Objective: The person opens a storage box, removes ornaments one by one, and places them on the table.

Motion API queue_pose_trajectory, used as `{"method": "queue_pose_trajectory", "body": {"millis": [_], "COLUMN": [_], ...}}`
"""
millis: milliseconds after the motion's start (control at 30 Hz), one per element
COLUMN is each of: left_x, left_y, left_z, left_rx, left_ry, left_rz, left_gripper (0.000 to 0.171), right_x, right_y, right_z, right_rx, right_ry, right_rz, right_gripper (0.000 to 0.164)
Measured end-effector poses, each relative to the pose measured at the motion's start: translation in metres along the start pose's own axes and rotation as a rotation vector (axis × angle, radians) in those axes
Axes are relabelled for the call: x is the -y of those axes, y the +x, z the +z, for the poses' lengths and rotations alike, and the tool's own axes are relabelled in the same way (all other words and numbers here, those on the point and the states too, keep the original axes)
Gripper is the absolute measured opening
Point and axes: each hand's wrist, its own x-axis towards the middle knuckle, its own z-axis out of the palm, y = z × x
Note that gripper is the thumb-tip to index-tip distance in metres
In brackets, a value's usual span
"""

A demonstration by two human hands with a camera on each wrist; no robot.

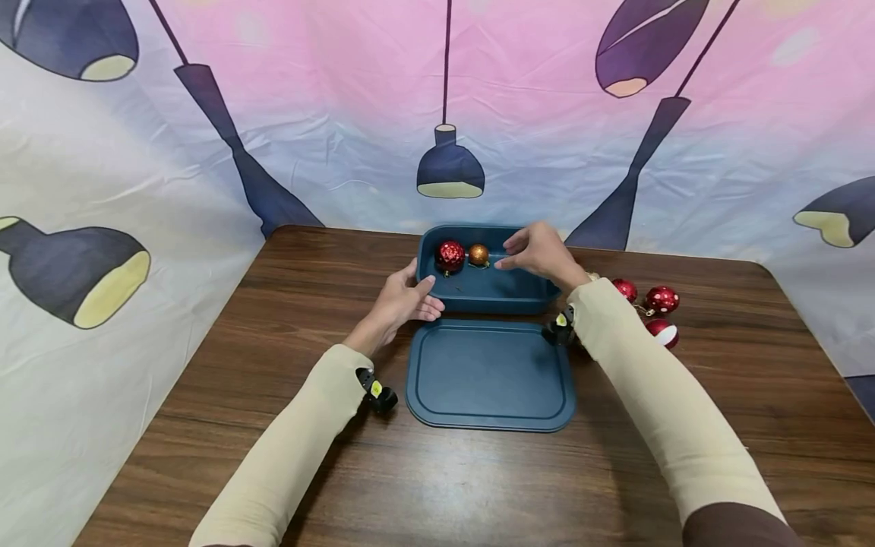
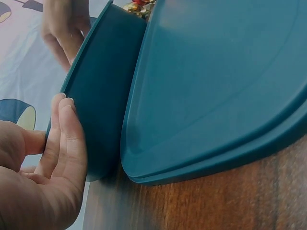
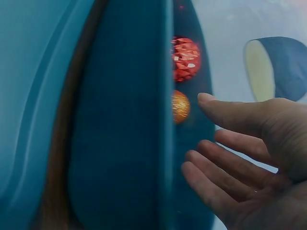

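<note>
In the head view, a blue open box (image 1: pixel 513 287) holds a glittery red ball ornament (image 1: pixel 450 257) and a smaller gold ball ornament (image 1: pixel 478 254) in its left half. My left hand (image 1: pixel 403 298) touches the box's front left corner, with fairly straight fingers along the outer wall in the left wrist view. My right hand (image 1: pixel 540 252) hovers over the right half of the box, just right of the gold ball. In the right wrist view its thumb and fingers (image 3: pixel 230 165) are spread apart and hold nothing. The near wall partly hides both balls there.
A flat blue lid (image 1: pixel 491 376) lies on the wooden table (image 1: pixel 328 304) directly in front of the box. Several red ornaments (image 1: pixel 661 300) lie right of the box, partly hidden by the right sleeve. A printed cloth (image 1: pixel 369 152) hangs behind the table.
</note>
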Motion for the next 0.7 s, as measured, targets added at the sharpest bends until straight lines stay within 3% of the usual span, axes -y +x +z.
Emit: {"method": "queue_pose_trajectory", "body": {"millis": [400,700], "left_x": [0.001,0.002], "left_y": [0.001,0.003], "left_z": [-0.001,0.000], "left_rx": [0.006,-0.005], "left_ry": [-0.003,-0.001], "left_rz": [0.012,0.003], "left_gripper": [0.069,0.068], "right_x": [-0.008,-0.004], "right_y": [0.025,0.033], "right_z": [0.042,0.058], "right_rx": [-0.131,-0.205], "right_ry": [0.033,0.019], "right_rz": [0.093,0.113], "right_gripper": [0.045,0.047]}}
